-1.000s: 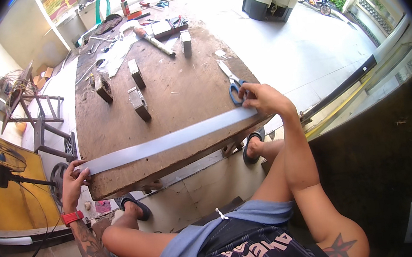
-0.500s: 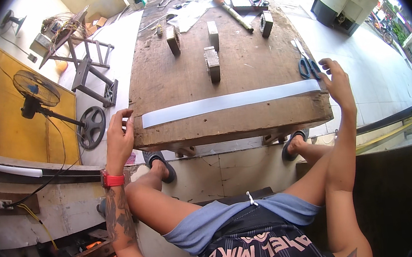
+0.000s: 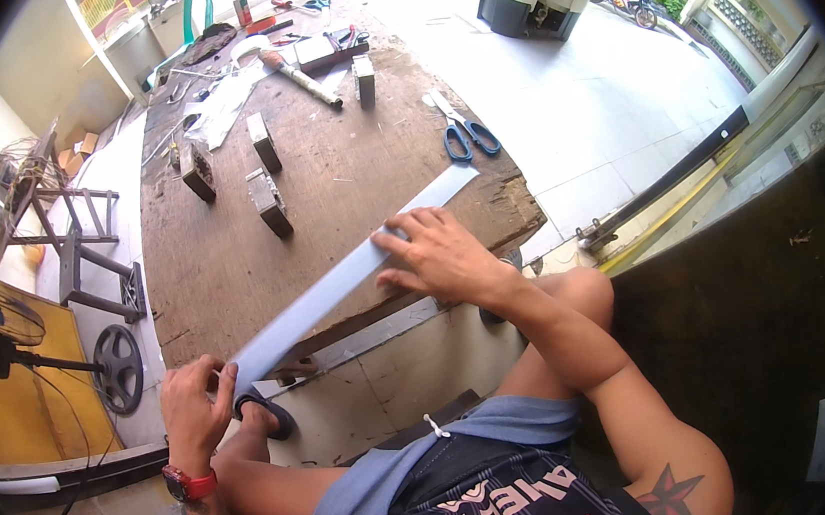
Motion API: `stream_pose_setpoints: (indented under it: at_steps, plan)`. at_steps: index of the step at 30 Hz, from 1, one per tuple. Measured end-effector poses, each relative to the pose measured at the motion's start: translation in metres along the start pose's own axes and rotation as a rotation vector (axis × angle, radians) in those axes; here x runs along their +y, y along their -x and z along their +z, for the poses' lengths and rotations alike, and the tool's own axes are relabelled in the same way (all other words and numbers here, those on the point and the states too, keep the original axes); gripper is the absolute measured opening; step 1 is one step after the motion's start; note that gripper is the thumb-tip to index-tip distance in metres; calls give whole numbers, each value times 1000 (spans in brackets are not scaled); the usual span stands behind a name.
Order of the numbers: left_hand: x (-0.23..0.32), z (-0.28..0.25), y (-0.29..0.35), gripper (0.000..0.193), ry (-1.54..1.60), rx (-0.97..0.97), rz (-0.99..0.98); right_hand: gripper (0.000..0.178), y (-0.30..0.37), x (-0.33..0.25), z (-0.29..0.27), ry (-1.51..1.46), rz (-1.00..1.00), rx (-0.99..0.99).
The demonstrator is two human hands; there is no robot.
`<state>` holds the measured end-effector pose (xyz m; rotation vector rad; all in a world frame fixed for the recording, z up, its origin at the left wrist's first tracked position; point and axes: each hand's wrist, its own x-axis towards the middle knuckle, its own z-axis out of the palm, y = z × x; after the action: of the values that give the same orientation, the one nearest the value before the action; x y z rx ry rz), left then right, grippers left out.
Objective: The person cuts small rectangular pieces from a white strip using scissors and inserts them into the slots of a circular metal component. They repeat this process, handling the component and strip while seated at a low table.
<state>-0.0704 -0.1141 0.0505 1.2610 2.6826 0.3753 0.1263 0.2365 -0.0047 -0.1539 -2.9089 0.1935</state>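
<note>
A long, flat white strip (image 3: 305, 304), of paper or thin plastic, slants across the near edge of the wooden table (image 3: 345, 189). Its left end sticks out past the table's edge, where my left hand (image 3: 198, 399) pinches it between thumb and fingers. Over the middle of the strip lies my right hand (image 3: 440, 255), fingertips resting on it and thumb spread apart. Beyond the strip's far right end is a pair of scissors (image 3: 462, 130) with dark blue handles, blades pointing away from me.
Several metal-faced blocks (image 3: 269, 202) stand on the table. Farther back lie a rod-like tool (image 3: 301, 80), an open box of tools (image 3: 331, 53) and white sheets (image 3: 214, 112). A black fan (image 3: 2, 326) stands on the floor at left.
My view has turned right. My left hand has taken hold of the strip's left end. My right hand has moved from beside the scissors onto the strip, which now slants over the table edge.
</note>
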Motion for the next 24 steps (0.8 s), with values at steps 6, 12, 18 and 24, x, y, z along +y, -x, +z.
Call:
stream_pose_setpoints:
  at_steps: [6, 12, 18, 24]
  plan:
    - [50, 14, -29, 18, 484, 77, -5, 71, -1, -22, 3, -269, -339, 16]
    - [84, 52, -89, 59, 80, 120, 467, 56, -5, -23, 11, -323, -311, 52]
    - [82, 71, -101, 74, -6, 51, 579, 35, -4, -13, 3, -350, -340, -22]
    - [87, 71, -77, 74, -96, 72, 542, 30, -2, -6, -4, -393, -312, -62]
